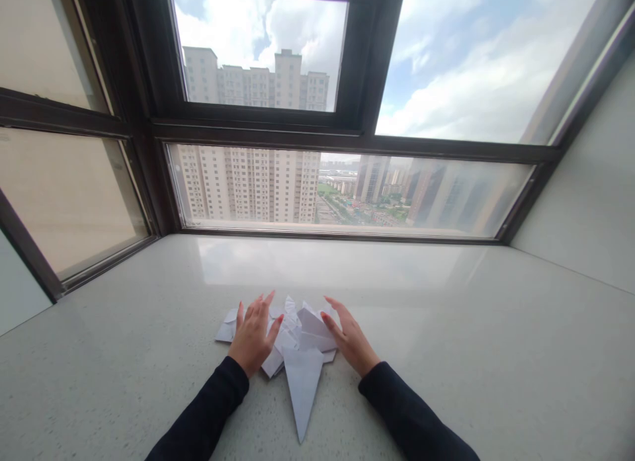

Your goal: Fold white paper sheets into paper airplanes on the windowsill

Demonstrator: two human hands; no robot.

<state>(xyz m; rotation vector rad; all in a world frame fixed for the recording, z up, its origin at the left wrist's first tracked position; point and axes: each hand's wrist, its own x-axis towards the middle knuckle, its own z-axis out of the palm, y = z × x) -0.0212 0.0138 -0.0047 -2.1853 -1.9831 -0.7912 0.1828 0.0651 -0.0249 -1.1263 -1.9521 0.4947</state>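
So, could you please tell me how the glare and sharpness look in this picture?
Head view: sky light through the window leaves a pale reflection on the sill; also in the head view, the left hand and right hand look reasonably clear, the folded papers show faint creases, and the farther buildings look hazy.

From where I stood, the premises appeared to be a high-rise home: a pale speckled surface (476, 355) ran up to dark window frames (278, 135) beside a plain white wall (585, 183), a many-windowed tower block (268, 183) stood opposite, and greenery (325, 188) and roads (330, 209) lay well below.
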